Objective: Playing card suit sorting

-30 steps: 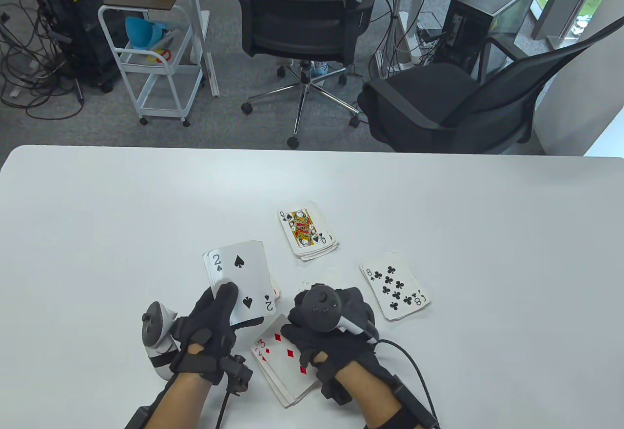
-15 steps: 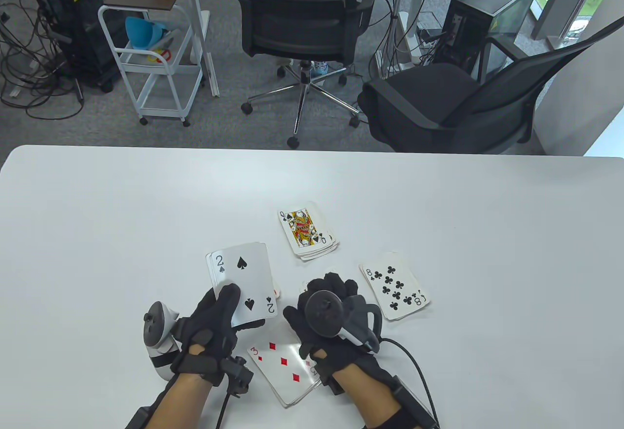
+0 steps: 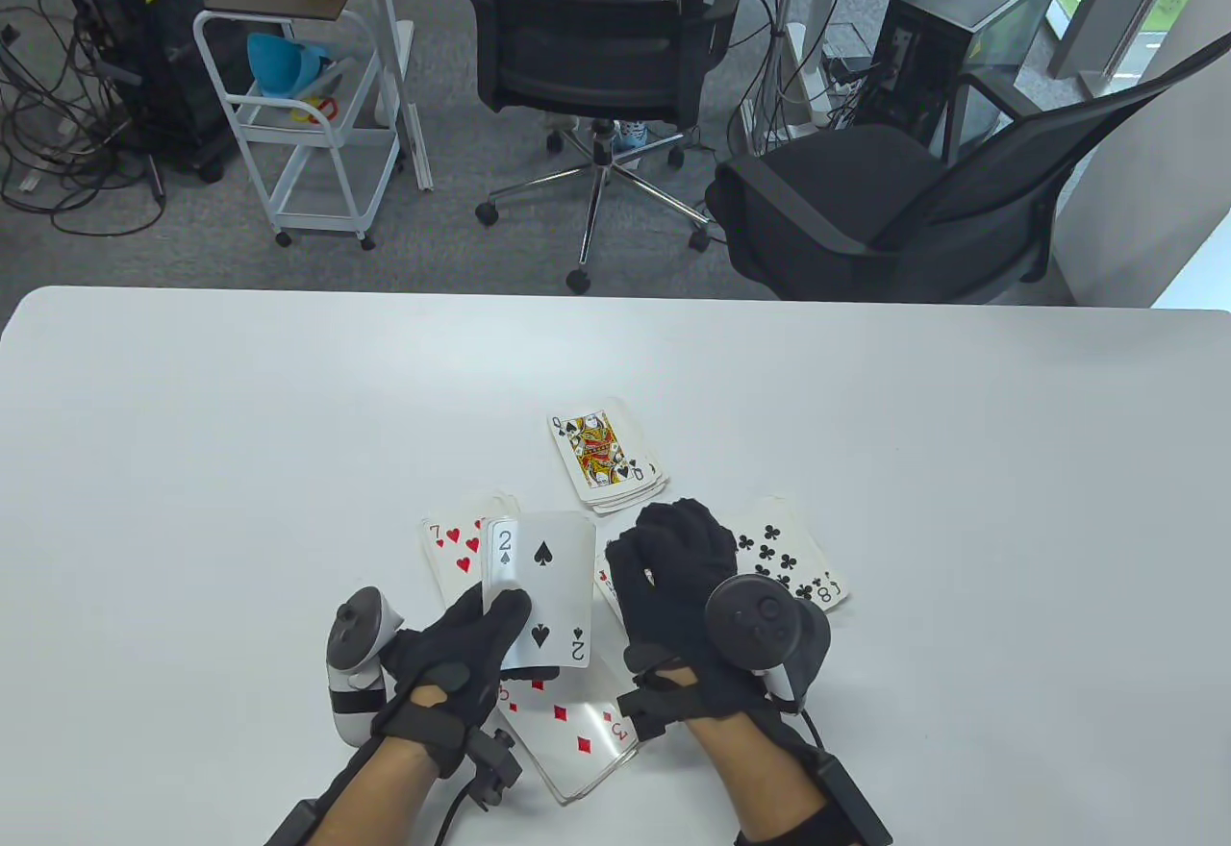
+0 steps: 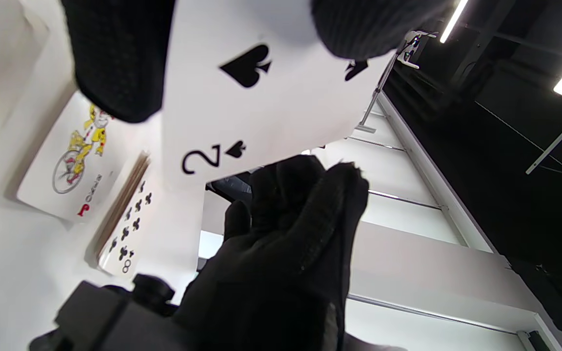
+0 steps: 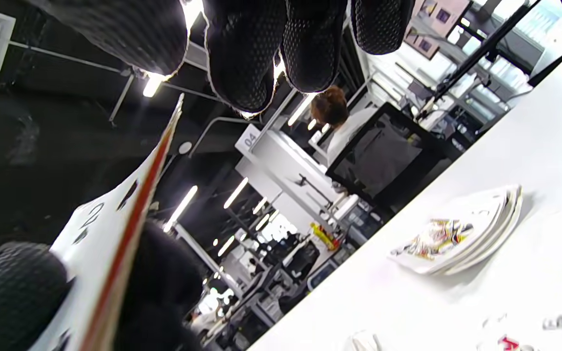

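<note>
My left hand grips the held deck, whose exposed card is a seven of hearts. Its thumb pins the two of spades, fanned off to the right. The left wrist view shows that two of spades between my left fingers. My right hand hovers just right of the card with loosely bent fingers and holds nothing. The card's red-backed edge lies below my right fingertips, apart from them. On the table lie a spade pile topped by a queen, a club pile showing an eight and a diamond pile showing a three.
A joker card lies on the table between the piles, mostly under my right hand in the table view. Two office chairs and a white cart stand beyond the table's far edge.
My left thumb has slid the two of spades right off the deck, baring the seven of hearts. My right hand left the diamond pile and moved up beside the card.
</note>
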`<state>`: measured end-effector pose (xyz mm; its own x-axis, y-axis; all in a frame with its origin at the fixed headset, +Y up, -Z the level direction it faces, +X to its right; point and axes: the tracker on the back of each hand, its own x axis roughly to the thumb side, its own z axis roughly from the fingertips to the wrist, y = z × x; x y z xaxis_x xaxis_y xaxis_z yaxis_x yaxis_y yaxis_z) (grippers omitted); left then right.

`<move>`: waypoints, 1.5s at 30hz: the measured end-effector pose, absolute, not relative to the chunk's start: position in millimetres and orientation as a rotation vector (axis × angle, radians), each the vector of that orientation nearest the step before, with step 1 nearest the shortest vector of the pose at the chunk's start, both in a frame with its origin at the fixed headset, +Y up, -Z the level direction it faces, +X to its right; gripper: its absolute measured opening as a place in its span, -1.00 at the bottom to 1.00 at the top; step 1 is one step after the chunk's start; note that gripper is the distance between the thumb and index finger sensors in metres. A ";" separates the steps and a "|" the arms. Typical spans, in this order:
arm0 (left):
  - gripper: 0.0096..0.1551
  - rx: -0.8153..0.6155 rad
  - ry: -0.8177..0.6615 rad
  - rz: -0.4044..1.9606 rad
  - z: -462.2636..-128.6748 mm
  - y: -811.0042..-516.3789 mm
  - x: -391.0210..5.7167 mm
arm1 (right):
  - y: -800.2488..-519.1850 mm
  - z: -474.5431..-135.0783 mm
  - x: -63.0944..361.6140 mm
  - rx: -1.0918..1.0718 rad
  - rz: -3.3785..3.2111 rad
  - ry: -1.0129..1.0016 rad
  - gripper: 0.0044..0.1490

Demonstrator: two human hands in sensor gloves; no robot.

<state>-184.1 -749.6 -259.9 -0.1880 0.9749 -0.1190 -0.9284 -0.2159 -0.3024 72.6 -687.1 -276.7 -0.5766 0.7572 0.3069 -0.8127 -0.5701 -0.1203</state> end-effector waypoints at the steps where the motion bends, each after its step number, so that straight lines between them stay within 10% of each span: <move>1: -0.44 -0.329 -0.184 1.761 -259.9 -749.6 -184.1 | -688.1 -276.7 70.0 0.298 2.179 -0.289 -0.42; 16: -0.48 -0.181 -0.142 1.802 -259.0 -746.2 -195.6 | -700.1 -266.4 27.6 0.543 2.342 -0.147 -0.32; 45: -0.48 -0.123 -0.130 1.869 -262.0 -737.8 -208.3 | -686.3 -274.1 54.1 0.380 2.253 -0.358 -0.55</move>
<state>-208.3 -737.8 -262.0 -0.2963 0.9549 -0.0190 -0.9431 -0.2957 -0.1523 54.1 -686.3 -274.1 -0.6305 0.6755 0.3823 -0.7608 -0.6355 -0.1316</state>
